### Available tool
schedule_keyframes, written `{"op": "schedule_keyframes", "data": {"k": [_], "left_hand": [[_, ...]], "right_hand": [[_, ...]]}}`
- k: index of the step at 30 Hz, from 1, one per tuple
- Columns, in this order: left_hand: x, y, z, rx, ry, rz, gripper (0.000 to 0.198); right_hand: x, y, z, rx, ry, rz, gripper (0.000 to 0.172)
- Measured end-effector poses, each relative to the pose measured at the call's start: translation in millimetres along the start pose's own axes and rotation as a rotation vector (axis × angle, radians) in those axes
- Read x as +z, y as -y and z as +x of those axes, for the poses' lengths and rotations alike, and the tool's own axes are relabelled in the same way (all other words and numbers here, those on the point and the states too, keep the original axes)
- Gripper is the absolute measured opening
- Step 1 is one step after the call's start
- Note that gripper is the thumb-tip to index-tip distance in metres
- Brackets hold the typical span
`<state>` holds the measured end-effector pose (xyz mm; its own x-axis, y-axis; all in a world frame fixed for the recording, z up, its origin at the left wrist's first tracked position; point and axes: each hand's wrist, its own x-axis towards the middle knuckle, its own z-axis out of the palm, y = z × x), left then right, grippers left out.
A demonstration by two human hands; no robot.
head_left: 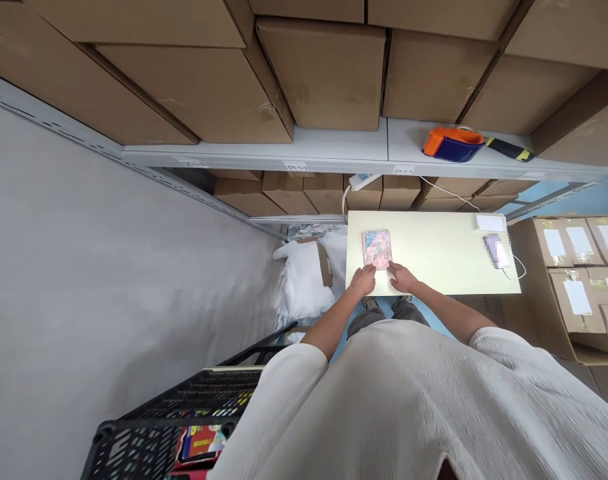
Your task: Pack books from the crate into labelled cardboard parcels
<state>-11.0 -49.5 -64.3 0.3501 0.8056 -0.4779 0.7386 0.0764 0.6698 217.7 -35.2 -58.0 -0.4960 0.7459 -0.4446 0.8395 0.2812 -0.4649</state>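
Note:
A flat pink booklet with a blue and pink printed cover lies on the left part of the pale yellow table. My left hand is at its near left corner, with the fingers curled over the edge. At the near right corner, my right hand pinches the edge between thumb and fingers. The undersides of both hands are hidden.
Brown cartons fill the shelf above, where an orange-and-blue tape dispenser and a black-and-yellow knife lie. A phone-like object sits on the table's right. White bags and a black crate flank the left.

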Motion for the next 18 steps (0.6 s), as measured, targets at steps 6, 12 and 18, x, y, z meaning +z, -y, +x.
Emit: {"op": "schedule_keyframes", "data": {"k": [6, 12, 18], "left_hand": [[-15.2, 11.1, 14.5, -0.071, 0.023, 0.162, 0.081], [-41.2, 22.5, 44.0, -0.153, 0.011, 0.102, 0.096], [-64.1, 25.4, 55.7, -0.192, 0.044, 0.087, 0.101]], "right_hand": [[-2.9, 9.0, 25.7, 0.015, 0.067, -0.083, 0.081], [-6.3, 19.3, 81.4, 0.108, 0.119, -0.031, 0.092], [-12.7, 25.8, 114.7, 0.120, 0.058, -0.011, 0.085]]}}
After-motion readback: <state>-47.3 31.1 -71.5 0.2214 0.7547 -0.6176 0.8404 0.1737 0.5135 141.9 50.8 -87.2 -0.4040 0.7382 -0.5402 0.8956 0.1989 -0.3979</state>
